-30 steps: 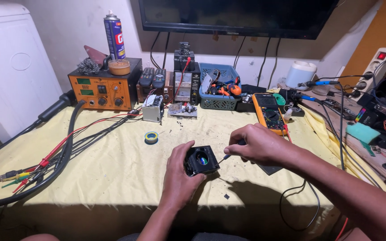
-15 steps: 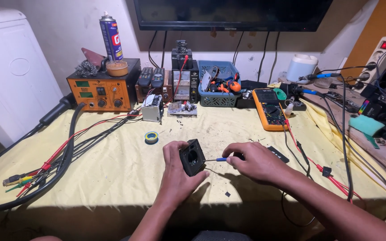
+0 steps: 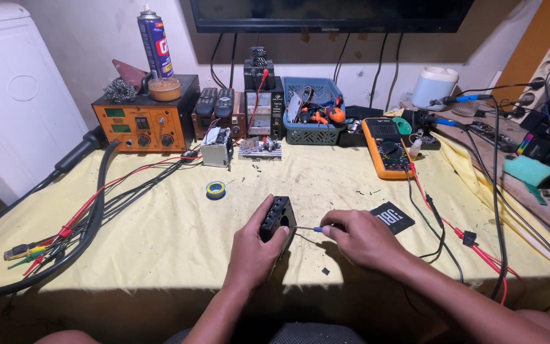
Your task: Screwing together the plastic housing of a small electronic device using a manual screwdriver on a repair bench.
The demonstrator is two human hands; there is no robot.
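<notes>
I see a pale yellow cloth (image 3: 160,229) over the bench, flecked with dark specks. On it, my left hand (image 3: 253,251) grips a black device (image 3: 277,218), and my right hand (image 3: 361,237) pinches a screwdriver (image 3: 310,229) with a blue handle and silvery shaft. Just right of the black device lies a black plate (image 3: 393,217) with white markings. Left of and behind it sits a small roll (image 3: 216,189), yellow with a blue rim. Further back stand an orange station (image 3: 146,122) with green displays, a blue basket (image 3: 314,121), and a yellow-orange multimeter (image 3: 386,146) with a black dial. Red and black leads (image 3: 84,213) trail across the cloth's left side.
</notes>
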